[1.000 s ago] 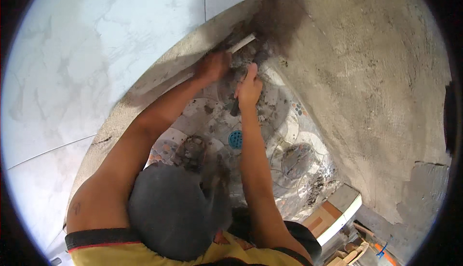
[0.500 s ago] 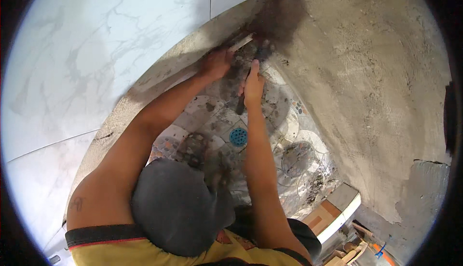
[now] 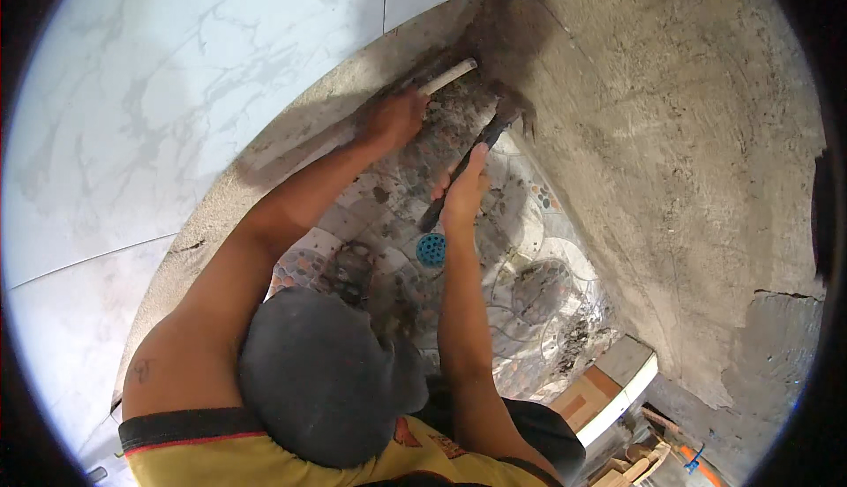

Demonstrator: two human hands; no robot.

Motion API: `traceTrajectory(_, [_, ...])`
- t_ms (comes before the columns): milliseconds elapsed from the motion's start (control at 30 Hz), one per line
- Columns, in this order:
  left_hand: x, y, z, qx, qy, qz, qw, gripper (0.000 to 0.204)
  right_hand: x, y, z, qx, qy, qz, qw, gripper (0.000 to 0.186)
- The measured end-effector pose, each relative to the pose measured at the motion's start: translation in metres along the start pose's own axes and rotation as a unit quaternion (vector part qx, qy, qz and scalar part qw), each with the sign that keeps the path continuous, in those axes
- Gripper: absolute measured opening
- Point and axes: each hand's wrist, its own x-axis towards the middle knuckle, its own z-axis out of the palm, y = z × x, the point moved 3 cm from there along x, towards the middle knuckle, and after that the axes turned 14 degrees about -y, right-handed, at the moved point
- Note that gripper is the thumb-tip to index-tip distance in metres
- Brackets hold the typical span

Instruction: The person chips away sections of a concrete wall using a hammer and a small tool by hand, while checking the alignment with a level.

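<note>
My left hand [image 3: 394, 123] is closed around a pale, narrow stick-like bar [image 3: 452, 76]. The bar's free end points toward the dark corner where the two walls meet. My right hand [image 3: 463, 196] is wrapped about a dark-handled hammer [image 3: 491, 132]. The hammer's dark, slightly blurred head is close to the rough right-hand wall, apart from the bar's end. Underneath both hands, dirt and crumbs cover the pebble-patterned floor tiles [image 3: 529, 222]. A round blue drain cover [image 3: 430, 250] lies just below the hammer handle's lower end.
White marbled wall tiles [image 3: 159, 108] fill the left, above a bare cement strip. Rough cement wall [image 3: 653, 134] slopes down the right. A pale ledge [image 3: 622, 403] and wooden pieces [image 3: 635, 468] are at the lower right. A dark grey cap [image 3: 326, 377] blocks part of the floor.
My right hand has drawn the hammer back, down from the corner, and its head now shows to the right. More of the bar's end is visible; my left hand stays nearly in place.
</note>
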Motion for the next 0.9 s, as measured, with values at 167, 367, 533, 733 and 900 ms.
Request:
traceTrajectory(167, [0.011,-0.027,0.009,-0.043,0.018,0.013,0.999,0.038,0.007,-0.001,0.018,-0.001,0.012,-0.050,0.999,0.063])
traceTrajectory(367, [0.018,-0.048,0.020,-0.077,0.063,0.046,0.994,0.038,0.034,0.026,0.028,0.012,0.019,-0.083,0.996,0.060])
traceTrajectory(533, [0.020,-0.036,0.018,-0.151,-0.001,-0.030,0.988,0.042,0.049,0.027,0.021,-0.025,-0.009,-0.057,0.998,0.062])
traceTrajectory(733, [0.025,-0.069,0.021,-0.197,-0.063,-0.050,0.977,0.039,0.067,0.022,0.045,-0.056,-0.005,0.030,0.998,0.061])
traceTrajectory(900, [0.024,-0.029,0.018,-0.019,0.025,-0.047,0.998,0.041,0.060,0.016,0.029,-0.034,0.004,-0.045,0.998,0.062])
